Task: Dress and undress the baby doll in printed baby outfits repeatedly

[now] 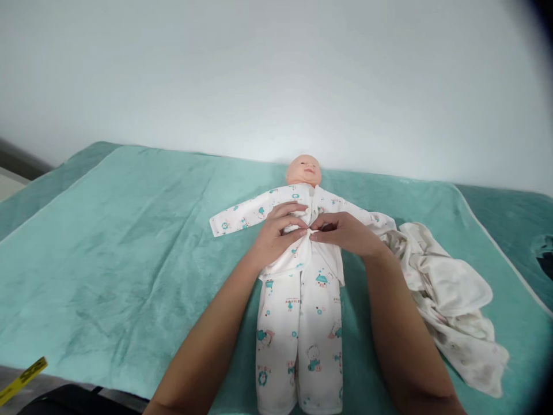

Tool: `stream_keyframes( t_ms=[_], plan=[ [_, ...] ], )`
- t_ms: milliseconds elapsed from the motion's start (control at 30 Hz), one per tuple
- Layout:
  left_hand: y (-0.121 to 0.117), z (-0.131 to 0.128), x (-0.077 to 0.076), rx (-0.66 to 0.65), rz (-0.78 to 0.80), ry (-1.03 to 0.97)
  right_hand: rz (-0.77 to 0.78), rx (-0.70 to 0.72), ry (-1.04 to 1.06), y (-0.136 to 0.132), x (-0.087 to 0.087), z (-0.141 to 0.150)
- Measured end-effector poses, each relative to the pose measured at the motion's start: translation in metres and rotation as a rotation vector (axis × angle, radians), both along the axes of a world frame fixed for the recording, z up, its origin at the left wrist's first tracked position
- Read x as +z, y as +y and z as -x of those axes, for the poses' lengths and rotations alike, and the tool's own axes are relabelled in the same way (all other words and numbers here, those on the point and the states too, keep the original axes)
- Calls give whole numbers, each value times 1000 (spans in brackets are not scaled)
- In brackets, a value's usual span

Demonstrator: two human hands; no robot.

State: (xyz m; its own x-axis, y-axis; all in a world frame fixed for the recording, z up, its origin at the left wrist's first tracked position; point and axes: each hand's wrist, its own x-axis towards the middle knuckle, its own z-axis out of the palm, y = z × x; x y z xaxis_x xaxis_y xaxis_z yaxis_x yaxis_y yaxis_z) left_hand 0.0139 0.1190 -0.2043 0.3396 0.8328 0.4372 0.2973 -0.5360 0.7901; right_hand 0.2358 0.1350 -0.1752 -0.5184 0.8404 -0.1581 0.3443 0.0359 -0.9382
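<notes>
Nearest the camera, our left forearm [203,340] and right forearm [401,328] reach in from the near edge, on either side of the doll's trousers [279,340]. The mint blanket [129,230] is the largest thing beneath them, its far edge running along the pale wall [259,75]. On it the doll lies face up, head [304,170] by the far edge and legs towards the near one, presumably so we can reach its front squarely from both sides. Its sleeves are spread outwards, which seems to keep the jacket [283,265] flat and its front accessible.

A crumpled printed cloth [453,282] lies towards the right edge, beside the sleeve end, perhaps put there to leave the middle to the doll.

Our left hand [276,233] rests on the chest with thumb and forefinger closed on the jacket front; our right hand [348,233] pinches it from the other side. Meeting like this, they probably steady both front edges at one point. The jacket's held bit sits right between our fingertips, with the collar beyond them and the hem on our side. Our fingers hide any fastening there, so we cannot tell its state.
</notes>
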Motion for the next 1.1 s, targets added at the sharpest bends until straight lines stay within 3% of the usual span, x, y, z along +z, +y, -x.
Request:
stream_keyframes(
  t_ms=[333,467,633,767,933,1000,1100],
  plan=[
    [2,2,-4,-13,41,-53,-93,12,-3,2,-6,1],
    [2,1,-3,-10,60,-63,-124,-9,-35,0,-1,6],
    [1,0,-3,10,69,-71,-85,-82,-75,-6,9,12],
    [-1,-2,-1,29,77,-74,-54,-102,-54,-5,5,12],
    [-1,6,7,76,187,-288,-59,-89,5,4,-3,-7],
    [2,16,12,149,260,-446,-112,-134,-117,6,-1,-26],
    [8,38,17,332,368,-685,-173,-280,-558,5,8,-65]
  ],
)
